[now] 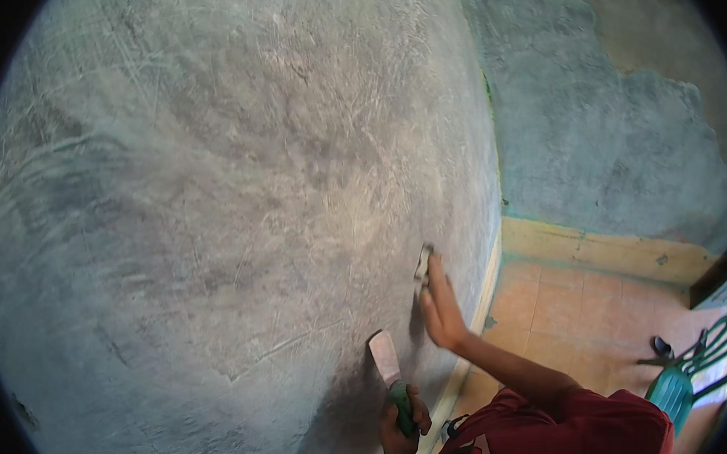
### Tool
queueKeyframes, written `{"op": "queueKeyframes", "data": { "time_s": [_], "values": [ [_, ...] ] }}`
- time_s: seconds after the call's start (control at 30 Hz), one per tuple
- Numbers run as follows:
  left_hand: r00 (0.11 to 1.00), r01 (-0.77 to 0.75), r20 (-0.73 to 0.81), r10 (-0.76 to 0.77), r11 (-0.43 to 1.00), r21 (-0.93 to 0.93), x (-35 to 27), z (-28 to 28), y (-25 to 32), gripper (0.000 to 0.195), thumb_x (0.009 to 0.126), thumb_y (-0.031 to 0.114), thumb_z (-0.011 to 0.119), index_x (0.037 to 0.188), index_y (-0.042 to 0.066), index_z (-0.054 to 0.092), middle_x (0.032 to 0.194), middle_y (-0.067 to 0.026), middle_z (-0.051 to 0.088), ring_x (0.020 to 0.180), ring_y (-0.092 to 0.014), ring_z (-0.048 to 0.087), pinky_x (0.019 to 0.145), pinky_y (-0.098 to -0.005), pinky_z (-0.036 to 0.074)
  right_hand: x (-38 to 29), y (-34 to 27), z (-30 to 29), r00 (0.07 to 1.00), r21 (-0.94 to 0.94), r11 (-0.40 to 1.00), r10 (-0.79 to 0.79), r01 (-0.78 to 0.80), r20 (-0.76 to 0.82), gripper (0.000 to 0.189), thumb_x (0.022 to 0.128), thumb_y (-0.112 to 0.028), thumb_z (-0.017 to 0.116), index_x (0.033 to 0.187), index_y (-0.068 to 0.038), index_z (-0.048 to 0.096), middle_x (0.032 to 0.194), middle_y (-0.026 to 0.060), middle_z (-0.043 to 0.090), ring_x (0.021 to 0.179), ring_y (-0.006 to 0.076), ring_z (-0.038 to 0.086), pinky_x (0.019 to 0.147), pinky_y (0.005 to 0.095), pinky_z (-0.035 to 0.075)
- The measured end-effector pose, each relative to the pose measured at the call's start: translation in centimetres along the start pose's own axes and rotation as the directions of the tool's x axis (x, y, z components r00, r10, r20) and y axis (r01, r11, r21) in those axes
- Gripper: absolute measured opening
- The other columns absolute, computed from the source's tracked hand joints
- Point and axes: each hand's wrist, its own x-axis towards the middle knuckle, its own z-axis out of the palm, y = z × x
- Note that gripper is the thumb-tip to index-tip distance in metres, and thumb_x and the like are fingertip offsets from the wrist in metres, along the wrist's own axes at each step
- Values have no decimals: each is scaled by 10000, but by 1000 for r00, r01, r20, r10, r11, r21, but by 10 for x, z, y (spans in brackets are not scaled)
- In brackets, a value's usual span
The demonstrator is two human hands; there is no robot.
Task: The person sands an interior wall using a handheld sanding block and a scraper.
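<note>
My left hand (404,419) grips the dark green handle (403,408) of a putty knife. Its broad metal blade (384,355) points up and lies close to the plastered wall (262,221); I cannot tell if it touches. Higher and to the right, my right hand (444,316) has its fingers stretched along a small pale pad (425,264), perhaps folded sandpaper or a sanding block, held against the wall. The wall is grey with bluish-green remnants, scratches and scrape marks. A shadow falls on it beside both hands.
To the right, a second wall (596,122) with patchy blue-green paint meets the first at a corner. A cream skirting band (592,246) runs above the orange floor tiles (553,315). A green plastic chair (672,392) stands at lower right, near a dark object (661,346).
</note>
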Motion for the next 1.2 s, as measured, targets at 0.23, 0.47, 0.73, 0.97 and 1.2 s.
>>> {"op": "queueKeyframes", "data": {
  "time_s": [0.23,0.47,0.73,0.97,1.2],
  "values": [
    [996,-44,-88,31,987,-152,44,27,-38,524,866,470,529,1121,11,527,661,-46,449,525,-173,430,426,-299,323,31,27,-32,916,-141,912,-359,385,178,648,944,-337,470,1400,94,309,1405,335,366,1351,491,300,1119,592,148],
    [972,-131,-218,92,976,-176,69,55,-62,464,885,457,509,1056,28,549,634,-42,438,512,-170,410,436,-303,301,156,-5,-76,812,-239,780,-578,579,83,633,883,-333,563,1306,114,413,1305,352,439,1276,513,379,1085,632,205],
    [969,-133,-231,89,974,-184,93,68,-68,439,887,446,489,1058,46,551,610,-24,423,505,-152,402,438,-299,297,39,102,-50,916,-177,924,-282,339,284,712,886,-346,528,1359,137,306,1349,394,365,1304,555,311,1095,637,171],
    [965,-47,-259,40,999,-18,112,82,-48,435,914,453,467,1032,39,530,619,-28,413,499,-151,380,452,-301,288,137,79,-85,984,38,988,-142,147,-111,697,959,-335,422,1454,98,190,1489,322,239,1400,473,203,1126,570,148],
    [995,-18,-96,22,999,43,127,64,-35,471,900,487,478,1072,53,541,622,-24,438,510,-156,409,459,-309,306,13,116,-46,977,15,997,72,-76,201,680,987,-345,371,1497,26,118,1545,257,172,1437,424,141,1134,554,139]
  ]
}}
